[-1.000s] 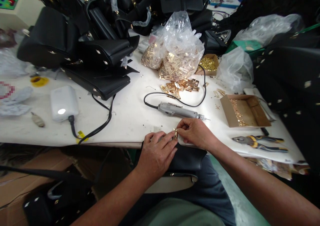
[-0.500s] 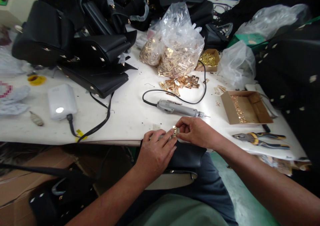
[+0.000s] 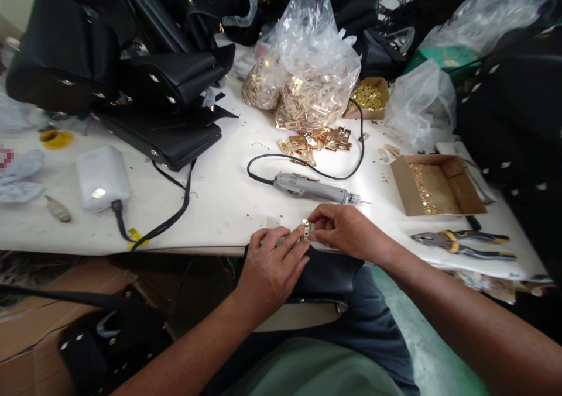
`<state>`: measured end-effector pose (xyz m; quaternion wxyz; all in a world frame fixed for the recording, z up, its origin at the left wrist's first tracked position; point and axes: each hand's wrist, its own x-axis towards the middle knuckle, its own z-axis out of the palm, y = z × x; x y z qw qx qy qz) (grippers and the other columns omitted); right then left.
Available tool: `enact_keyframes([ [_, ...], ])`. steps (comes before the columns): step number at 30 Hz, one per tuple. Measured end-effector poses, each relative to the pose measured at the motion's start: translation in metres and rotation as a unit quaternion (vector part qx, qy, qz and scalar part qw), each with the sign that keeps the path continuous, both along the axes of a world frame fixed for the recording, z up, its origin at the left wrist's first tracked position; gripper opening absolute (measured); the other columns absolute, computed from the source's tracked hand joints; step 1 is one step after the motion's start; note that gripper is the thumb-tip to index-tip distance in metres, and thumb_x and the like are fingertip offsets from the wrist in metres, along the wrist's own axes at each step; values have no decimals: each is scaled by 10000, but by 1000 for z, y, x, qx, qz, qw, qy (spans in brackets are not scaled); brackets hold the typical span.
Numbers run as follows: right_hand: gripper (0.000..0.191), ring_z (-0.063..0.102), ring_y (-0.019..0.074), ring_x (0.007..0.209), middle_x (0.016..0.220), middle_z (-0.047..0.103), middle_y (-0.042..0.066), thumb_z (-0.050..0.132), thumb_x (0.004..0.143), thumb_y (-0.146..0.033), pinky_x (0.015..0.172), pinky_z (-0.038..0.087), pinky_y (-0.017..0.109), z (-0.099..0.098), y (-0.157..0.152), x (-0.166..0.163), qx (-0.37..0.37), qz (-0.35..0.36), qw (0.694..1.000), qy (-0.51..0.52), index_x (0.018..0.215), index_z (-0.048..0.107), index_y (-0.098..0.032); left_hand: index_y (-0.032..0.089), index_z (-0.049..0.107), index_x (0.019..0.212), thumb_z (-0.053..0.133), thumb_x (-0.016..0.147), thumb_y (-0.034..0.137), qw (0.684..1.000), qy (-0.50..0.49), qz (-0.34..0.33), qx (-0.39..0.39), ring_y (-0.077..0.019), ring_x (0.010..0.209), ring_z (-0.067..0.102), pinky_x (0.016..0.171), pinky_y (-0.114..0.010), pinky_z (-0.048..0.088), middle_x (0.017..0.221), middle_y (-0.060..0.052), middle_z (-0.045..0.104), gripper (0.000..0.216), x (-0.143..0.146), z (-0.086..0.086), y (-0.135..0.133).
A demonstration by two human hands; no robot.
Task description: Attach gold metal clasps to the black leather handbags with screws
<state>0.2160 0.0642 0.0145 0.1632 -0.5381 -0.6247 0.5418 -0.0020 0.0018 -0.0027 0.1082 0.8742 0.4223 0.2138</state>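
My right hand (image 3: pixel 346 231) pinches a small gold metal clasp (image 3: pixel 306 230) at the near edge of the white table (image 3: pixel 228 197). My left hand (image 3: pixel 271 266) lies with fingers stretched over a black bag (image 3: pixel 327 274) on my lap, fingertips touching the clasp from the left. Just beyond the hands lies a grey electric screwdriver (image 3: pixel 314 189) with a black cord. A loose heap of gold fittings (image 3: pixel 317 143) sits farther back in front of clear plastic bags of gold fittings (image 3: pixel 312 80).
A cardboard box of small gold screws (image 3: pixel 434 184) and pliers (image 3: pixel 465 245) lie to the right. Black handbags (image 3: pixel 132 74) are piled at the back left. A white power unit (image 3: pixel 100 177) with a black cable sits at the left. Cardboard boxes (image 3: pixel 39 320) stand under the table.
Both hands stay at the clasp on the bag with only slight finger shifts. The view has tipped down a little, so the table items sit higher in the picture.
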Motion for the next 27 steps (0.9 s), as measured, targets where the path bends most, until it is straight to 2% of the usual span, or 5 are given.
enact_keyframes([
  [7, 137, 547, 97, 549, 663, 646, -39, 720, 792, -194, 505, 412, 201, -2, 0, 0, -1, -8, 1000, -1, 927, 697, -183, 208, 674, 1253, 621, 977, 254, 1000, -5, 3, -5, -282, 1176, 568, 983, -493, 411, 1433, -33, 644, 285, 1, 2, 0],
  [13, 137, 554, 108, 530, 642, 641, -38, 670, 842, -227, 486, 427, 208, -1, 3, 2, -36, 9, 999, 22, 967, 705, -184, 197, 669, 1254, 619, 974, 246, 1000, -15, 8, -6, -275, 1172, 569, 980, -489, 414, 1420, -33, 655, 289, 3, 4, 1],
  [27, 124, 567, 105, 534, 621, 650, -43, 672, 823, -176, 514, 431, 209, 2, 2, -1, -2, 2, 1000, -2, 943, 701, -172, 199, 675, 1245, 619, 971, 249, 1000, 9, 2, -3, -287, 1175, 574, 978, -494, 424, 1433, -34, 644, 284, 2, 6, 1],
])
